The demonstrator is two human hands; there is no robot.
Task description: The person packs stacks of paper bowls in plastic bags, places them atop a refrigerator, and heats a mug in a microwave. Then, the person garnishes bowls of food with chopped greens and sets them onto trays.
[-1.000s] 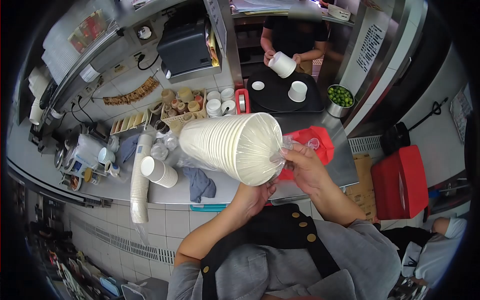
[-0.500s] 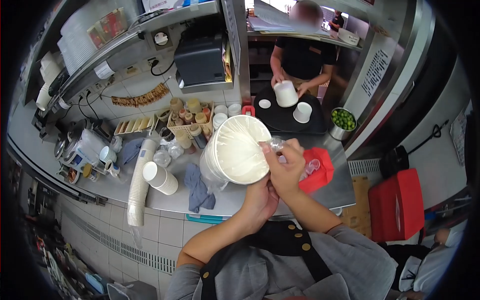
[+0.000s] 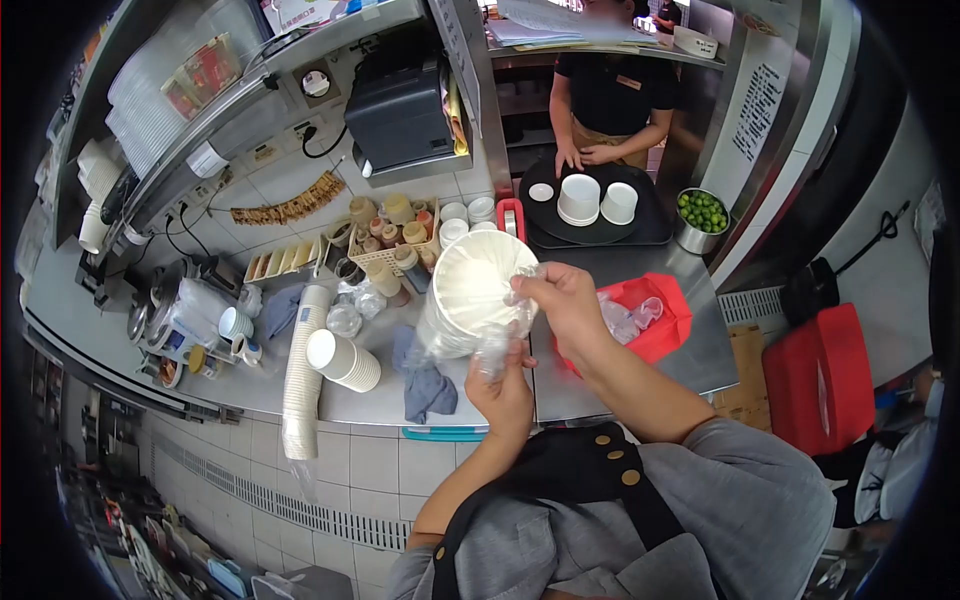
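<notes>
A large white round tub [image 3: 470,285], or a stack of tubs, is wrapped in a clear plastic bag [image 3: 495,348] drawn tight over its top. My right hand [image 3: 565,305] pinches gathered plastic at the tub's right rim. Lower down, my left hand [image 3: 500,395] has its fingers closed on another part of the bag. The tub tilts toward me above the steel counter. Close to my right forearm lies a red bag [image 3: 670,318] with clear plastic inside.
Left are a stack of paper cups [image 3: 345,360], a long sleeved cup stack [image 3: 305,380] and a blue-grey cloth [image 3: 428,388]. A co-worker [image 3: 612,110] stands behind a black tray [image 3: 545,222] bearing white tubs. Green limes [image 3: 702,212] fill a metal pot.
My hands have moved apart, with plastic now stretched from my left hand. Across the counter, the co-worker has set down the white tub they held and rests a hand on the tray.
</notes>
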